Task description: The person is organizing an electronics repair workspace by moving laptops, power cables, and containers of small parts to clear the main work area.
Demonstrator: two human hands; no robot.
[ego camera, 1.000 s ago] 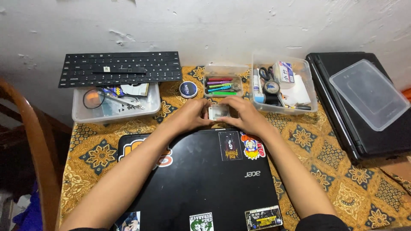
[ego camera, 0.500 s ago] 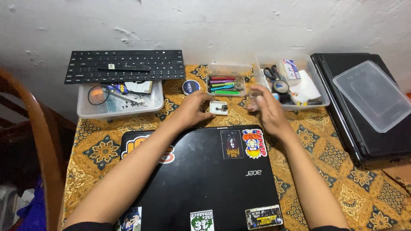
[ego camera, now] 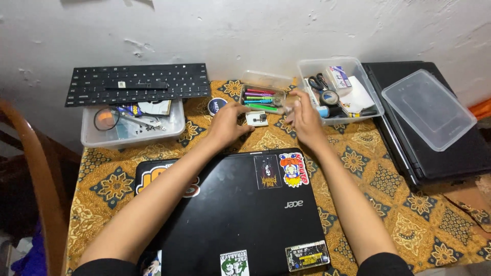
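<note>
Now both forearms reach fwd over closed black laptop point(ego camera: 240, 209); left hand point(ego camera: 227, 124) fingers curled on small white box point(ego camera: 256, 118), right hand point(ego camera: 303, 116) at 3 o'clock pinching clear lid point(ego camera: 290, 100).

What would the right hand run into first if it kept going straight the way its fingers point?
Probably the small clear tray of coloured pens: the right hand points up and slightly left toward the wall, its fingertips already at that tray's right end. Depth is hard to judge.

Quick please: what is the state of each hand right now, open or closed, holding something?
Left hand: fingers curled, touching the small white rectangular case on the cloth.
Right hand: closed on a small clear lid-like piece; what it is cannot be told.
</note>
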